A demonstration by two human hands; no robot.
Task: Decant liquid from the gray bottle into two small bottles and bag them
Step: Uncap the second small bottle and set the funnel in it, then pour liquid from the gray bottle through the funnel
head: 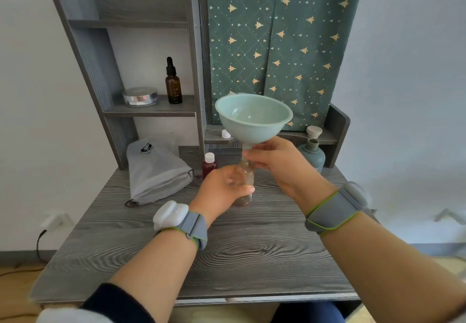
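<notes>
At the centre of the counter (252, 242), the left hand (222, 192) wraps round a clear small bottle (246, 175), and the right hand (274, 158) pinches the stem of a wide green funnel (253, 118) whose spout sits in the bottle's mouth. The bowl is far broader than the bottle. I judge it top-heavy, so a loosened grip could let it tip and drag the bottle over. Both hands are occupied, yet pouring needs one of them. Leaving the funnel to stand alone is the likeliest cause of a spill. A fast pour could also back up in the narrow stem.

Containers, from the left: a gray drawstring bag (156, 171) lies flat, looking empty. On the shelf above stand a shallow silver tin (140, 96) and a capped amber dropper bottle (173, 83), contents unreadable. A second small bottle (209, 167), white-capped, holds red liquid just beside the left hand. The clear one looks nearly empty — a dark trace at its base may be liquid or shadow. The gray bottle (312, 155) stands uncapped at the right rear, behind the right hand, its cap (314, 131) on the ledge above — fill level hidden.
</notes>
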